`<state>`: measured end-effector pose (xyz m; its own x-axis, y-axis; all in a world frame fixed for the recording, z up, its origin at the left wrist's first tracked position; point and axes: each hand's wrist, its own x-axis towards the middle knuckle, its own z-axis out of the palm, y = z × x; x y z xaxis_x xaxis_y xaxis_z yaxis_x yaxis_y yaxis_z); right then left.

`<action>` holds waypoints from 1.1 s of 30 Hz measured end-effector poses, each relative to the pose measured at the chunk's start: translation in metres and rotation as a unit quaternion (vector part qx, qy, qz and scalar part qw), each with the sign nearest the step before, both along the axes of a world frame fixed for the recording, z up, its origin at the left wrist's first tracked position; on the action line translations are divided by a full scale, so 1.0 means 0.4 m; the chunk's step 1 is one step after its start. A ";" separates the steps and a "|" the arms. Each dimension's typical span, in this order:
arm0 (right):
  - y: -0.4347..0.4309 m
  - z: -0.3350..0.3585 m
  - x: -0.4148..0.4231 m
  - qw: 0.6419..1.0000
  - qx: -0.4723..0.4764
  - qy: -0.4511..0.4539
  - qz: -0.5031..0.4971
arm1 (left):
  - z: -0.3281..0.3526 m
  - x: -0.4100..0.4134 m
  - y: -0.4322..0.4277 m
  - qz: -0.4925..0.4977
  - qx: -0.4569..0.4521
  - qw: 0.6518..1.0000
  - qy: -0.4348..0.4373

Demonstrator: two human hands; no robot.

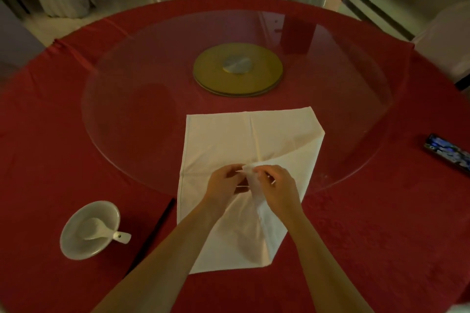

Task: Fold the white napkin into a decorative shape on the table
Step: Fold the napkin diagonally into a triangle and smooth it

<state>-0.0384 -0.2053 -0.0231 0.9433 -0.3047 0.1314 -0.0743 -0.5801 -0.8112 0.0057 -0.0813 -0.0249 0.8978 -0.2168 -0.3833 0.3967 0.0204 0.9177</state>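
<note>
While the red table [63, 114] carries the glass turntable [142, 63], the white napkin [223, 140] lies spread across that turntable's near rim, its right side turned in toward the middle. Over the same rim the left hand [223, 185] and right hand [277, 188] meet, both pinching the raised tip. This looks like an early fold. The next move would be to lay the tip down square and crease it.

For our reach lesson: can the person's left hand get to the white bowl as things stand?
Probably yes: the left hand pinches the napkin, but the bowl sits on its side, only a flat dark stick between.
</note>
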 end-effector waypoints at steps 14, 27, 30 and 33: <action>-0.097 -0.032 0.216 0.988 -0.141 -0.040 -0.040 | 0.034 0.395 0.127 0.174 0.110 0.978 -0.024; -0.223 -0.106 0.393 0.944 -0.326 0.047 -0.032 | -0.090 0.554 0.197 0.143 0.316 0.930 -0.125; -0.281 -0.110 0.432 0.931 -0.353 0.090 -0.025 | -0.111 0.567 0.192 0.131 0.350 0.912 -0.166; -0.301 -0.128 0.455 0.918 -0.379 0.119 -0.009 | -0.129 0.572 0.194 0.131 0.379 0.895 -0.192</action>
<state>0.1434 -0.3259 -0.0744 0.9685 -0.2266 0.1034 -0.2120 -0.9679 -0.1353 0.2344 -0.0035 -0.0766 0.9769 0.2129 0.0177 0.1212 -0.6209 0.7745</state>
